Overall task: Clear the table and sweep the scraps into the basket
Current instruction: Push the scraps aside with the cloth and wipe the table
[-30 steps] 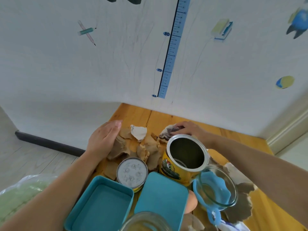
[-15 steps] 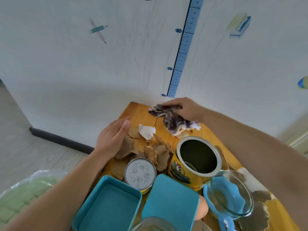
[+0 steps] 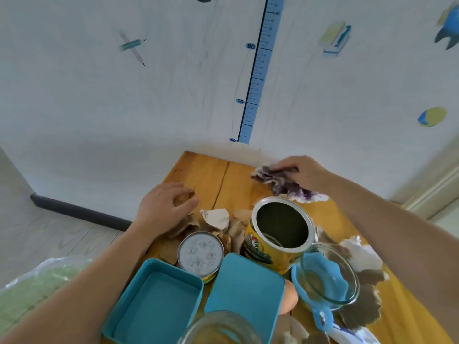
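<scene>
Brown and white paper scraps [image 3: 216, 219] lie in a heap on the wooden table [image 3: 206, 175], between my hands and the tins. My left hand [image 3: 166, 207] has its fingers curled round a brown scrap [image 3: 182, 198] at the left edge of the heap. My right hand [image 3: 303, 172] grips a purple and white cloth [image 3: 283, 184] pressed on the table near the wall. More torn scraps [image 3: 360, 281] lie at the right under a glass bowl. A green bag-lined basket [image 3: 32, 289] shows at the lower left, beside the table.
An open yellow tin [image 3: 278, 242] stands mid-table with its round lid [image 3: 200, 254] lying to the left. A teal box [image 3: 154, 301] and its teal lid [image 3: 244, 291] sit near me. The glass bowl [image 3: 330, 274] holds a blue strainer. An egg [image 3: 290, 297] and a jar rim [image 3: 221, 326] are close by.
My right hand lifted the cloth away from the tin and set it down near the wall. My left hand slid to the far left of the heap and curled round a scrap.
</scene>
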Motion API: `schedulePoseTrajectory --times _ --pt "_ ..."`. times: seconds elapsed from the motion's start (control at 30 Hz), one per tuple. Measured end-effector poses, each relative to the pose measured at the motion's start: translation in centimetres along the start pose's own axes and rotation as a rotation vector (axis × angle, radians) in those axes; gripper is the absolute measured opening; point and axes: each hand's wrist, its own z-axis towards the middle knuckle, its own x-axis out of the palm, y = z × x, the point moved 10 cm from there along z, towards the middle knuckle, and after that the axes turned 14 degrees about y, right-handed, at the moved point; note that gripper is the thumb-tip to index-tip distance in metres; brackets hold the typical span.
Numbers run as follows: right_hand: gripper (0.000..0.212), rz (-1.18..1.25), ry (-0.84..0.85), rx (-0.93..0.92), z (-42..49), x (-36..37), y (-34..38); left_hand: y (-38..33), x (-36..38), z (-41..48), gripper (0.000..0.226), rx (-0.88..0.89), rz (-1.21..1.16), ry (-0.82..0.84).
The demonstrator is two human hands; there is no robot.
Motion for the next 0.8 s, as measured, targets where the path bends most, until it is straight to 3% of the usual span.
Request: schedulePoseTrajectory --times 0.07,0.17,0.33,0.4,0.5,0.6,0.73,0.8 --pt "0.044 -0.09 0.064 0.074 -0.9 2.2 -2.7 -0.3 0.3 0.0 0.052 0.017 0.054 0.016" --pt "0.045 -0.179 0.076 0.046 -1.3 4.2 -2.2 -0.5 0.7 0.1 0.051 0.038 0.091 0.034" --pt "0.028 -0.089 0.211 -0.149 -2.5 6.1 2.7 -0.3 0.9 0.2 0.054 0.037 0.074 0.047" --pt "0.028 0.032 0.103 -0.123 -3.2 4.8 2.4 -0.2 0.9 0.1 0.065 0.04 0.046 0.046" --pt "0.046 0.202 -0.314 0.04 -6.2 -0.9 -1.6 -0.2 0.8 0.1 0.065 0.05 0.042 0.044" --pt "0.035 0.309 -0.529 0.286 -11.2 -4.5 -9.1 -0.6 0.8 0.0 0.054 0.075 0.079 0.035" --pt "0.043 0.186 -0.372 0.578 -16.1 -2.1 -17.2 -0.5 0.9 -0.2 0.088 0.066 0.068 0.064" --pt "0.041 0.148 -0.299 0.578 -16.7 -0.3 -17.8 -0.4 1.0 0.0 0.096 0.06 0.078 0.056"
